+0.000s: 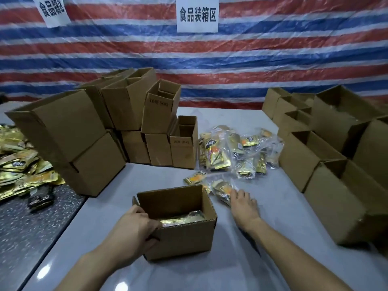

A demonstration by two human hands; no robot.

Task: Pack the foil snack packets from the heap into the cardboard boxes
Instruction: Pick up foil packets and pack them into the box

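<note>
An open cardboard box (pixel 184 238) stands on the grey table in front of me, with gold foil packets (pixel 182 218) lying inside it. My left hand (pixel 134 225) grips the box's near left corner, thumb over the rim. My right hand (pixel 241 203) lies just right of the box, fingers on a clear-wrapped bundle of gold packets (pixel 221 189). Behind that bundle lies a heap of gold and orange packets in clear bags (pixel 235 154).
Stacks of open cardboard boxes (pixel 126 114) fill the back left. More boxes (pixel 336 164) line the right edge. A second heap of gold packets (pixel 19 164) covers a dark speckled surface at the far left. A striped tarp with paper signs hangs behind.
</note>
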